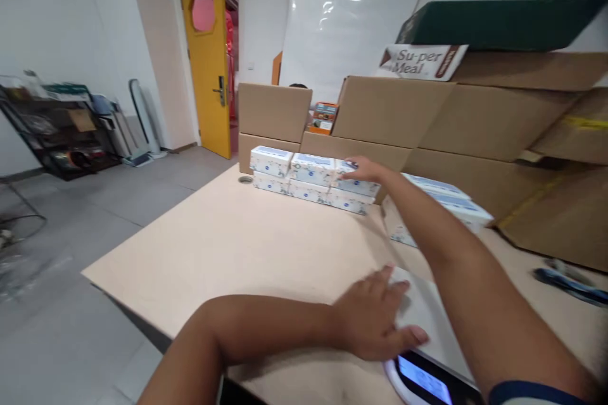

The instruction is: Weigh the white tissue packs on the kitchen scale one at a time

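Note:
My left hand (375,316) lies flat with fingers stretched out on the white platform of a digital scale (427,354) at the near edge of the table; its lit display shows below the hand. My right hand (363,171) reaches far across the table and rests on the top right box of a stack of white and blue boxes (308,180), fingers over its upper edge. More boxes of the same kind (446,205) lie to the right, partly hidden behind my right forearm.
The beige table (228,247) ends at left over a grey tiled floor. Big cardboard cartons (394,114) wall off the back and right. A blue object (570,281) lies at right. A yellow door (209,57) and a black rack (57,133) stand farther off.

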`<state>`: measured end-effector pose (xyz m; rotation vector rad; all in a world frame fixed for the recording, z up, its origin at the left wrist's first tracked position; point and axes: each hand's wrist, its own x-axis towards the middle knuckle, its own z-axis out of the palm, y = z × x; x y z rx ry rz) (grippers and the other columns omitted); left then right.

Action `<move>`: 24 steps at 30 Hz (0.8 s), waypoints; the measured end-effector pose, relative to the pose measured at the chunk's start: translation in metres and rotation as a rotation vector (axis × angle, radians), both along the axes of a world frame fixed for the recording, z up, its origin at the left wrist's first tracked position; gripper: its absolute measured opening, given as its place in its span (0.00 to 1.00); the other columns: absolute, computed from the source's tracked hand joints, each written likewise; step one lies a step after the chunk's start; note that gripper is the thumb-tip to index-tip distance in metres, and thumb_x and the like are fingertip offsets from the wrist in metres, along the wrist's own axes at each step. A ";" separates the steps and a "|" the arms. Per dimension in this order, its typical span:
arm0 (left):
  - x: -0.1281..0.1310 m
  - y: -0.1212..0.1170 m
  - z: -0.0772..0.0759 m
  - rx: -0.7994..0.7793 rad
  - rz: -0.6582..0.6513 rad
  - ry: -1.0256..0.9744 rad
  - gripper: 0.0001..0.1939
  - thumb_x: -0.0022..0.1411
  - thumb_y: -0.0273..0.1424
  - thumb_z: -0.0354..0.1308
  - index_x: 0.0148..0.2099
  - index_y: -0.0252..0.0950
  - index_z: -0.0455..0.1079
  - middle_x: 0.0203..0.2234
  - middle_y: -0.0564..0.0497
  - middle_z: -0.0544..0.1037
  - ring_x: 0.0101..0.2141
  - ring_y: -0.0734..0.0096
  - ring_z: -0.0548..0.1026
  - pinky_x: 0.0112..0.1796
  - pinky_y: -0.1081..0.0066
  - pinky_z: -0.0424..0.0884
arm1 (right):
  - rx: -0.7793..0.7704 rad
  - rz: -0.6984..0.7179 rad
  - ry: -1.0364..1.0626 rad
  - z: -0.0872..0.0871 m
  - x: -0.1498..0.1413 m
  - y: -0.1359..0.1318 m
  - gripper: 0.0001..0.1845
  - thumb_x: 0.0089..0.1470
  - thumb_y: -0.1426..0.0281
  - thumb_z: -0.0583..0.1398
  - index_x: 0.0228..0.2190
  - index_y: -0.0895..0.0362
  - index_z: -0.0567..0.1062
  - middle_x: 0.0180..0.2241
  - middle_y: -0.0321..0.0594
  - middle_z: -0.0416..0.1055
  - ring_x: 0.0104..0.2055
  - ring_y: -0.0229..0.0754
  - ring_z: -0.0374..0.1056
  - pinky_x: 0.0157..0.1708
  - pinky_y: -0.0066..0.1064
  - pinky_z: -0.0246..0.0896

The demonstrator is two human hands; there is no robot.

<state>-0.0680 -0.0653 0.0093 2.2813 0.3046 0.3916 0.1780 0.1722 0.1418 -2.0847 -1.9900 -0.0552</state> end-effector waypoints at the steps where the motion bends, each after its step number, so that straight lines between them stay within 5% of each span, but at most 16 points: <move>1: -0.002 0.000 0.000 -0.023 -0.013 -0.011 0.60 0.75 0.69 0.47 0.85 0.22 0.48 0.84 0.22 0.38 0.84 0.33 0.39 0.81 0.39 0.47 | -0.034 -0.008 -0.009 0.000 0.005 0.006 0.60 0.44 0.38 0.75 0.70 0.58 0.76 0.70 0.63 0.74 0.73 0.73 0.70 0.73 0.57 0.66; 5: -0.008 -0.001 0.003 -0.057 -0.022 -0.019 0.63 0.72 0.72 0.46 0.85 0.24 0.49 0.85 0.24 0.36 0.84 0.35 0.38 0.81 0.39 0.45 | -0.108 -0.080 -0.044 -0.010 0.021 0.015 0.71 0.36 0.36 0.77 0.73 0.61 0.72 0.73 0.72 0.66 0.77 0.83 0.61 0.73 0.63 0.65; 10: -0.009 0.001 0.006 -0.083 -0.027 -0.010 0.64 0.71 0.73 0.47 0.85 0.23 0.50 0.84 0.22 0.38 0.84 0.35 0.38 0.81 0.38 0.44 | -0.156 -0.110 -0.062 -0.017 0.016 0.016 0.69 0.33 0.32 0.77 0.66 0.64 0.77 0.71 0.75 0.66 0.75 0.86 0.61 0.71 0.69 0.63; 15: -0.005 0.003 0.004 -0.024 -0.024 0.019 0.63 0.73 0.70 0.49 0.84 0.20 0.51 0.84 0.19 0.40 0.84 0.31 0.39 0.80 0.36 0.49 | -0.113 -0.040 -0.053 -0.018 -0.002 -0.005 0.70 0.36 0.39 0.78 0.71 0.65 0.69 0.73 0.71 0.67 0.76 0.79 0.63 0.75 0.63 0.60; 19: -0.006 0.003 0.005 -0.022 -0.010 0.054 0.61 0.75 0.68 0.47 0.84 0.18 0.49 0.83 0.19 0.45 0.84 0.33 0.39 0.80 0.35 0.51 | -0.044 0.035 -0.019 -0.011 -0.010 -0.063 0.64 0.44 0.45 0.76 0.73 0.60 0.66 0.72 0.63 0.70 0.72 0.73 0.70 0.70 0.55 0.69; 24: -0.007 0.009 0.006 0.006 0.002 -0.001 0.62 0.75 0.67 0.47 0.83 0.16 0.46 0.83 0.18 0.47 0.84 0.31 0.45 0.80 0.34 0.52 | 0.154 0.234 0.177 -0.016 0.005 -0.195 0.62 0.34 0.44 0.80 0.68 0.48 0.74 0.63 0.53 0.80 0.62 0.77 0.77 0.60 0.64 0.76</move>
